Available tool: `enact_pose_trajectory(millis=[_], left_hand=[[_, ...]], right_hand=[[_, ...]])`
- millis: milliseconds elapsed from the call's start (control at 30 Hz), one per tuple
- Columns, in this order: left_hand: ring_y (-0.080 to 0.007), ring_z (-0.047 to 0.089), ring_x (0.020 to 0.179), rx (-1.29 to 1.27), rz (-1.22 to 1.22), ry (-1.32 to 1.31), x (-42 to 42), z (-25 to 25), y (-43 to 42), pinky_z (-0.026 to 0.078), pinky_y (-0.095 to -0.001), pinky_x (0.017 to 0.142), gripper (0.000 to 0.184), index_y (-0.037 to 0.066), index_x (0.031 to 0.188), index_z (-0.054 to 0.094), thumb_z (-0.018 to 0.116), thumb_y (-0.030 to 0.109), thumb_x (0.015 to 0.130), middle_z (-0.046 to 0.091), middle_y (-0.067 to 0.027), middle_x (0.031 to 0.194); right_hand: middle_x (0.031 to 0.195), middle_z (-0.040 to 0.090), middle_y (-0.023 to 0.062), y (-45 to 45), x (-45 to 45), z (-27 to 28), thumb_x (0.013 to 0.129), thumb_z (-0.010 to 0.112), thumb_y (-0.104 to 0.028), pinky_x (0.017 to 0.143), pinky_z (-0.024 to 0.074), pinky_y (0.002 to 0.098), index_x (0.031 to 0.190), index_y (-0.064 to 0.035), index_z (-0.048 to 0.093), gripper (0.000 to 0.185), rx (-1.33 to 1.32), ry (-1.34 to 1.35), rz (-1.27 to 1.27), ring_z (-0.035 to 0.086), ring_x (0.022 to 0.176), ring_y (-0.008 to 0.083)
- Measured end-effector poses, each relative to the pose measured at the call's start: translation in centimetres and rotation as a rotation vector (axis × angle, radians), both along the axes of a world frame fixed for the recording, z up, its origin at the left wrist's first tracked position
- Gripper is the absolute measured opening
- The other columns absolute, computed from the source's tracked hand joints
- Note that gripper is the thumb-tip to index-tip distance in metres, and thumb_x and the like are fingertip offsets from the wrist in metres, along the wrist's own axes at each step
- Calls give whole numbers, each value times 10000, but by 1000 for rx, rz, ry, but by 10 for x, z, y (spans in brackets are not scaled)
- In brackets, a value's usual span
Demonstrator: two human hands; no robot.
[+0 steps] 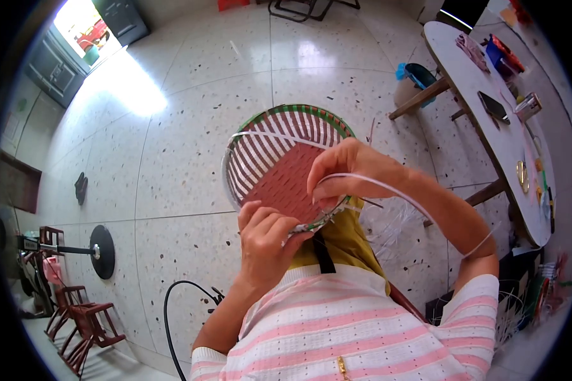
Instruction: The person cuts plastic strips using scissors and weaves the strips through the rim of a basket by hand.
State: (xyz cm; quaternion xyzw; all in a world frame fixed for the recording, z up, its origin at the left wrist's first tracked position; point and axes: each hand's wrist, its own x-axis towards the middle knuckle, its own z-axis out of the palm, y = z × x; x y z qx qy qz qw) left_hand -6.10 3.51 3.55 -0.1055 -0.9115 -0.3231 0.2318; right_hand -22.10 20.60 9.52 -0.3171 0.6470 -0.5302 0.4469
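A round woven basket [276, 178] with a reddish-brown base, brown and white slatted sides and a partly green rim rests tilted in my lap. My left hand [265, 240] is closed around its near-left rim, thumb outside the wall. At the near-right rim, my right hand [356, 168] pinches a thin white strip [419, 208], which loops back over the forearm. Its fingertips reach inside the basket, partly hiding the pinch point. Another white band [279, 135] crosses the basket's far side. Short strip ends stick out by the right rim.
On the right stands a long white table [464, 63] bearing a phone [493, 106], a can [527, 106] and scissors [522, 176]. A lined bin [413, 89] is beside it. Loose white strips [400, 228] lie on the floor. Small wooden chairs [92, 317] and a round black base [102, 252] are left.
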Motion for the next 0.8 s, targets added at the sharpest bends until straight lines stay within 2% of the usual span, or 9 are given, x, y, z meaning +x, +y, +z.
enact_pose_trajectory(millis=[67,133,233,567,733,800], left_hand=[[-240,615,806,-24,31,55,8,-6,5,387,-434,918,233,75,792,650,807,191,665,642,-46,741],[-217,610,817,-27,35,47,18,-13,8,357,-441,943,233,89,798,654,809,199,662,641,-24,748],[-175,592,843,-91,51,86,29,-16,13,285,-450,986,239,104,826,664,812,200,665,645,14,765],[-180,603,783,-107,39,131,39,-28,18,315,-408,987,255,91,852,657,818,177,674,657,-1,764],[-175,620,744,-93,27,133,43,-32,19,324,-415,998,287,103,823,620,835,110,632,658,11,736],[-177,623,734,-104,23,146,43,-33,19,336,-397,988,263,102,826,623,825,143,662,648,2,723]], right_hand=[[816,690,51,-4,6,-10,869,666,0,670,533,204,914,29,690,58,-46,47,83,631,725,63],[809,684,42,-8,15,-19,869,672,-20,675,533,202,901,26,693,59,-3,-59,177,631,731,64],[789,675,31,-13,26,-29,859,679,-53,660,515,207,888,27,694,87,19,-6,223,610,715,62],[790,664,25,-6,38,-44,847,685,-73,633,478,226,882,26,674,105,120,-79,253,577,711,60],[788,665,26,-4,42,-50,841,687,-71,637,481,225,877,27,675,105,147,-122,241,579,712,62],[789,667,29,-4,43,-52,841,683,-72,640,483,228,873,31,675,108,150,-163,240,581,709,66]])
